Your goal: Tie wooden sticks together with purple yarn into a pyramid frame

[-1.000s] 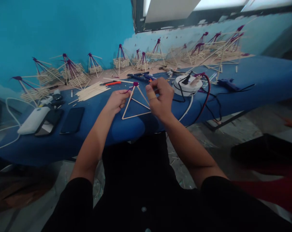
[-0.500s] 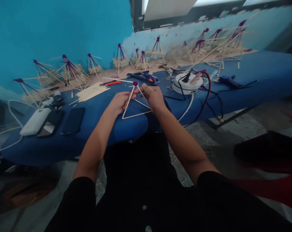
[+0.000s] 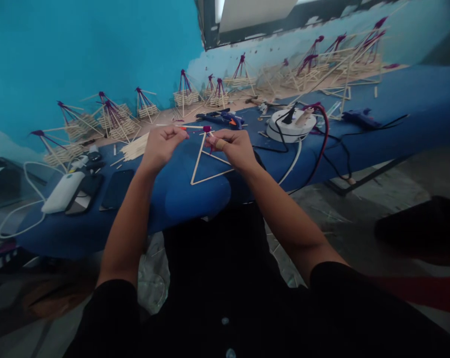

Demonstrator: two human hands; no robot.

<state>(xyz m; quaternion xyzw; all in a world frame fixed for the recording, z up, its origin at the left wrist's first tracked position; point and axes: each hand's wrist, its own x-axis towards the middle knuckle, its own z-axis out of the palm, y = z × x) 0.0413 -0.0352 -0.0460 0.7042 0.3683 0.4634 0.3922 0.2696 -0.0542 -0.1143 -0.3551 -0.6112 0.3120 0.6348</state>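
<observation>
A triangular frame of thin wooden sticks [image 3: 197,164] stands at the blue table's near side, with dark purple yarn [image 3: 207,129] wound round its top joint. Just below that joint, my right hand [image 3: 232,147] is closed on the frame, its thumb and fingers pinched together. A loose bit of purple yarn hangs by these fingertips. My left hand [image 3: 162,146] is away to the left of the frame, fingers pinched; whatever is between them is too small to make out. Behind it, the orange cutter [image 3: 183,128] and the pile of loose sticks [image 3: 136,147] are partly covered.
Several stick structures with purple yarn tops [image 3: 115,117] line the wall. Glue guns [image 3: 225,119] lie behind the frame and at right [image 3: 361,119]. A round white power strip [image 3: 290,127] trails cables. Left are a phone [image 3: 116,190] and a white power bank [image 3: 63,193].
My left hand has moved left, away from the yarn joint, and now covers part of the cutter and sticks. My right hand stays on the frame. The view has shifted slightly.
</observation>
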